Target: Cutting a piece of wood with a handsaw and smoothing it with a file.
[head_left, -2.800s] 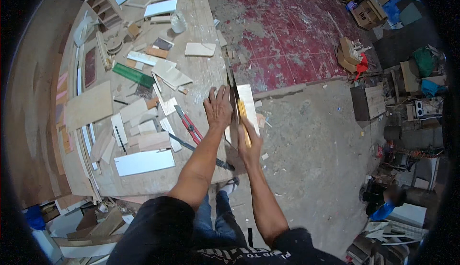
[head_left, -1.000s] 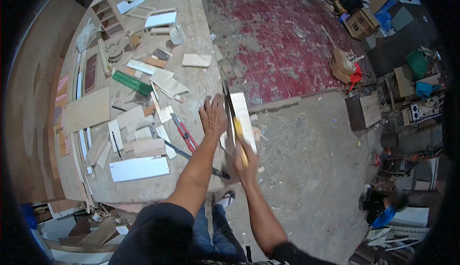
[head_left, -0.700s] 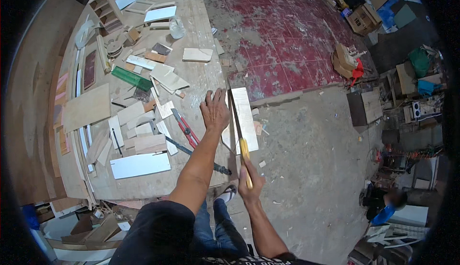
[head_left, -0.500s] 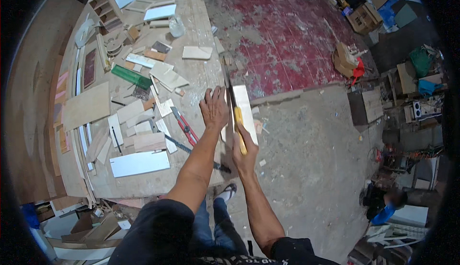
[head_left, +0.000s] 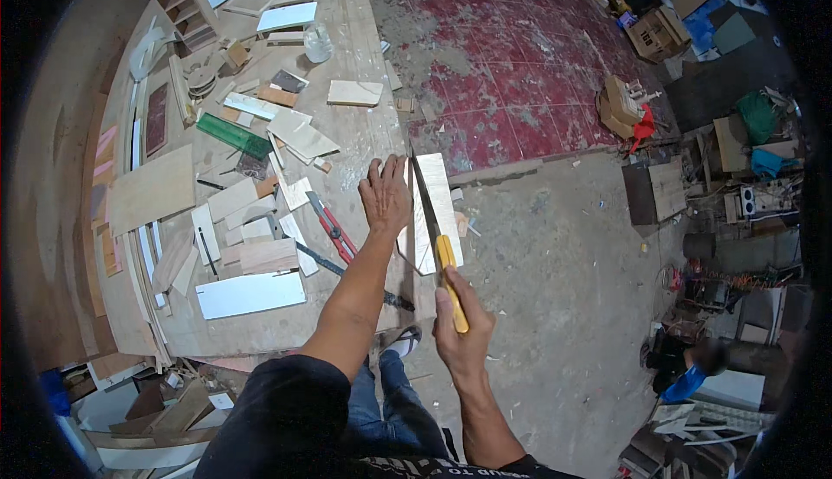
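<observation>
My right hand point(head_left: 464, 323) is wrapped round the yellow handle point(head_left: 446, 254) of a saw, whose long dark blade point(head_left: 425, 202) lies lengthwise along a pale board point(head_left: 438, 197) at the workbench's right edge. At the board's left side, my left hand point(head_left: 384, 197) rests with its fingers apart and slightly bent, pressing down beside the blade; whatever is beneath its palm is hidden. Just left of my left forearm are a red-handled tool point(head_left: 334, 228) and a dark metal bar point(head_left: 316, 258); I cannot make out exactly what either is.
Wood offcuts, a green plastic piece point(head_left: 230, 137), a jar point(head_left: 317, 43) and a small shelf point(head_left: 186, 7) cover much of the workbench point(head_left: 347, 132). Beyond its right edge lie concrete and red-tiled floor point(head_left: 511, 63), cartons point(head_left: 654, 33) and clutter. A person in blue point(head_left: 685, 379) is at lower right.
The saw and my right hand have slid back and forth along the board; since half a second ago they have moved back toward me. My left hand stays at the board's side.
</observation>
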`<state>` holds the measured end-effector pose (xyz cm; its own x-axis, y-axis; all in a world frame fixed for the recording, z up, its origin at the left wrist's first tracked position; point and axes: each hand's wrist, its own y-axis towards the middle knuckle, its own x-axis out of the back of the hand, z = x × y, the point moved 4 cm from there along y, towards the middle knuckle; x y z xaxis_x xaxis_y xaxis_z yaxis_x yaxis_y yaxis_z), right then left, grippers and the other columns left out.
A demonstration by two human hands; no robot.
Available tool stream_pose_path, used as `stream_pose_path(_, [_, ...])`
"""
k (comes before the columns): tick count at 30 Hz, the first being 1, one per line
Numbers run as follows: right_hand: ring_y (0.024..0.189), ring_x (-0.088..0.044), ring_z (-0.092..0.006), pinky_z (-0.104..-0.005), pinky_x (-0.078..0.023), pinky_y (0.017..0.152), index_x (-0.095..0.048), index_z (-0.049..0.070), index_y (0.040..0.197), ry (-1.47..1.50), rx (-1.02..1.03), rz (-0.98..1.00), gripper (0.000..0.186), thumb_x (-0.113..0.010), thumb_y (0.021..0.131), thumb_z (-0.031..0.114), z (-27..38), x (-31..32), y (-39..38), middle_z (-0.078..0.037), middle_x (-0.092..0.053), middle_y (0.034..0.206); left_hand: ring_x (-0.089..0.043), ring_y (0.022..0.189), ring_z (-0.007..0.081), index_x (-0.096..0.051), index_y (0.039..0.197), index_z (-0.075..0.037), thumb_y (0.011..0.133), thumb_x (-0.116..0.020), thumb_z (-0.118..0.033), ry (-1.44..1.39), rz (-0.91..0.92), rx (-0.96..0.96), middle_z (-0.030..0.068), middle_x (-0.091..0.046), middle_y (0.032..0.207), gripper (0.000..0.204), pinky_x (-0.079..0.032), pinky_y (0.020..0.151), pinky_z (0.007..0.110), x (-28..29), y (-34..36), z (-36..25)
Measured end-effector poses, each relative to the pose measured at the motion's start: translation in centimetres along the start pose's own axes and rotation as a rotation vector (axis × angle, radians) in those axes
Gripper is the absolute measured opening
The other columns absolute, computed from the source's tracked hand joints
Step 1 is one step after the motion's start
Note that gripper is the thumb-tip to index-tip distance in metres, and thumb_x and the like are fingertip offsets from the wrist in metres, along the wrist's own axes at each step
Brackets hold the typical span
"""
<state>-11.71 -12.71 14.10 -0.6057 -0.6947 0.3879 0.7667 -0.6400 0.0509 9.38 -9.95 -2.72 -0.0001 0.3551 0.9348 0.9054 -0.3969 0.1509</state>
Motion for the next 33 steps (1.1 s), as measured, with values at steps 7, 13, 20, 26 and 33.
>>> stream_pose_path(7, [0.088, -0.07, -0.0189, -0.0286, -0.054, 0.076, -0.065, -0.008, 0.119, -0.032, 0.036, -0.004, 0.029, -0.061, 0.096, 0.009, -0.3, -2.3, 8.0, -0.02, -0.072, 0.105, -0.039, 0.135, 0.0276, -0.051, 0.141, -0.014, 0.093, -0.047, -0.012, -0.038, -0.014, -0.063, 0.0024, -0.049, 0.145, 0.048, -0.036, 0.097, 0.045, -0.8, 0.8, -0.9])
stream_pose_path(13, [0.097, -0.071, -0.0257, -0.0328, -0.053, 0.083, -0.066, -0.004, 0.119, -0.054, 0.028, 0.01, 0.029, -0.061, 0.097, 0.014, 1.6, -0.9, 5.1, -0.022, -0.072, 0.107, -0.037, 0.136, 0.0289, -0.048, 0.142, -0.013, 0.091, -0.05, -0.014, -0.013, 0.057, -0.008, 0.003, -0.047, 0.145, 0.051, -0.035, 0.098, 0.045, -0.1, 0.5, -0.4])
stream_pose_path(20, [0.105, -0.069, -0.027, -0.0347, -0.051, 0.09, -0.065, -0.007, 0.119, -0.003, 0.026, 0.018, 0.03, -0.064, 0.095, 0.011, 0.6, -2.7, 6.5, -0.023, -0.07, 0.11, -0.036, 0.137, 0.0301, -0.047, 0.143, -0.012, 0.088, -0.056, -0.015, -0.015, 0.027, -0.028, 0.0031, -0.046, 0.146, 0.056, -0.035, 0.098, 0.044, -0.3, 0.9, 0.4])
stream_pose_path(26, [0.105, -0.068, -0.0232, -0.0323, -0.051, 0.091, -0.064, -0.007, 0.12, -0.02, -0.012, 0.017, 0.031, -0.062, 0.096, 0.011, -0.3, -2.5, 10.5, -0.022, -0.07, 0.112, -0.038, 0.136, 0.0292, -0.048, 0.142, -0.014, 0.093, -0.048, -0.013, -0.048, 0.043, -0.044, 0.0037, -0.048, 0.145, 0.05, -0.035, 0.098, 0.045, -0.6, -0.1, -1.8])
stream_pose_path(33, [0.098, -0.071, -0.0275, -0.0338, -0.053, 0.085, -0.064, -0.005, 0.122, -0.034, 0.004, 0.015, 0.034, -0.062, 0.096, 0.016, 2.5, 0.2, 3.2, -0.026, -0.07, 0.107, -0.038, 0.135, 0.0289, -0.049, 0.142, -0.014, 0.092, -0.048, -0.014, 0.021, 0.023, 0.003, 0.0035, -0.048, 0.145, 0.05, -0.036, 0.096, 0.045, 0.0, 0.2, 0.3])
